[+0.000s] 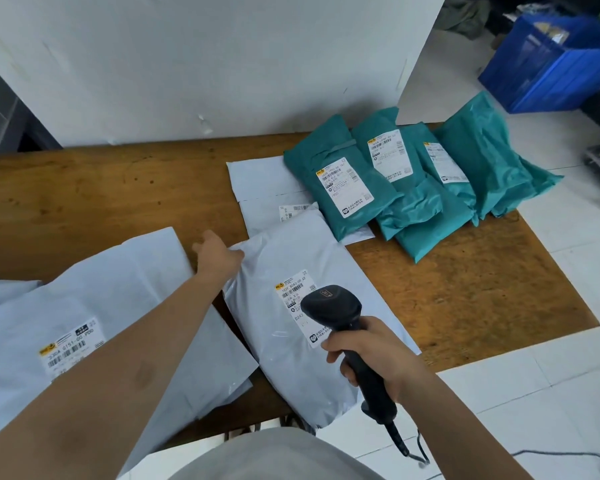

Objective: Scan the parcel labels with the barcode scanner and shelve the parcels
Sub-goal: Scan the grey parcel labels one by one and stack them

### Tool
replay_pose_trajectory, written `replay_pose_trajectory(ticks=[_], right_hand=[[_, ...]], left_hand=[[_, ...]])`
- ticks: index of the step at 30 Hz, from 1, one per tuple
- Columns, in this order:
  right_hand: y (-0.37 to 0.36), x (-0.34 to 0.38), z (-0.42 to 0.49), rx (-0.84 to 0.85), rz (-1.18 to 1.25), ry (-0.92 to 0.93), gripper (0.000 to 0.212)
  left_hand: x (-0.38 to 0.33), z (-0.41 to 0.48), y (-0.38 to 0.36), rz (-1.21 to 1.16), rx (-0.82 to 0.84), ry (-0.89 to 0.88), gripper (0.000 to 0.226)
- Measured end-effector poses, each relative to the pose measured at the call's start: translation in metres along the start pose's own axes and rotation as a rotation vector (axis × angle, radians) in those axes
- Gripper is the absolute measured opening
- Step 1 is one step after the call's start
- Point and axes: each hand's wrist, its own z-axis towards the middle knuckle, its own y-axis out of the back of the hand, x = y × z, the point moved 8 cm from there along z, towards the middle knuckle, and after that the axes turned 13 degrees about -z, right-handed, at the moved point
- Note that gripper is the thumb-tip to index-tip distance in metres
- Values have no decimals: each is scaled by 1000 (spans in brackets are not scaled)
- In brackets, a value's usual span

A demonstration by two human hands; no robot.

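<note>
Black scanner (331, 308) is held in the R hand (374, 355), fingers wrapped round the handle. The head sits directly over the label (293, 284) of the grey parcel (291, 372), nose aimed away from the body. The parcel lies on the wooden table (101, 202), long axis near-to-far, far end leaning left. R hand is nearer the label. L hand (219, 254) touches the parcel's far-left corner; pinch vs. flat press: cannot tell. Further back: teal parcels (347, 192), labels up.
</note>
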Motion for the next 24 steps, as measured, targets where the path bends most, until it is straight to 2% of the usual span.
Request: replay_pose_trajectory(ticks=[5,8,12,16,19,24], right_hand=[[0,-3,-2,18,-5,-13,5],[-3,-5,-2,34,-16,-16,6],[-3,-8,-1,39,-7,-12,7],[-2,-11,-1,44,-32,-22,5],[0,-15,-1,44,-68,-38,5],[7,-19,-1,47,-96,-40,6]], left_hand=[[14,-12,-1,-170,-94,163,82],[31,-22,-15,-330,-34,281,85],[53,-43,-34,-538,31,349,54],[68,-59,-37,-619,-2,378,80],[72,-58,-34,-616,-38,362,80],[65,-63,-39,-631,29,396,88]])
